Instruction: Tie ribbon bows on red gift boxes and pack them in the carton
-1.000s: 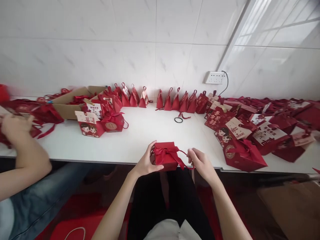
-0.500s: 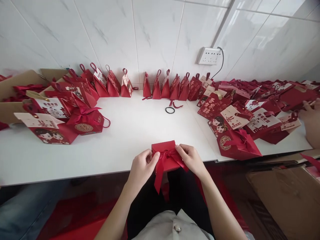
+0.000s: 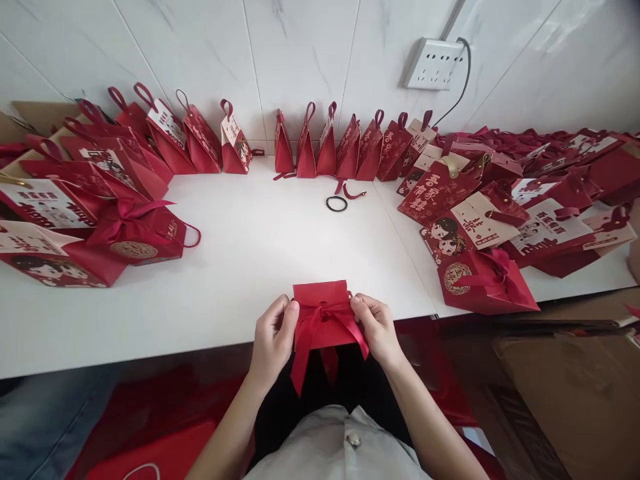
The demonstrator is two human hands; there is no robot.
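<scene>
Cardboard of the red box (image 3: 320,293) should handle light, stiff but crushable, its bow (image 3: 327,313) soft and slippery. My left grip (image 3: 276,331) and right grip (image 3: 379,327) grasp its sides, the advised hold, at the near edge of the counter (image 3: 270,247). Left boxes (image 3: 167,233) and right boxes (image 3: 483,223) may restrict sideways travel; a black ring (image 3: 337,211) lies beyond.

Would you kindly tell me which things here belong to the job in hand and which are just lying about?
Belong to the job: red card box, held; its shiny red ribbon bow; probably the standing red triangular card boxes.

Seemingly just lying about: thin black ring; brown cardboard.
</scene>
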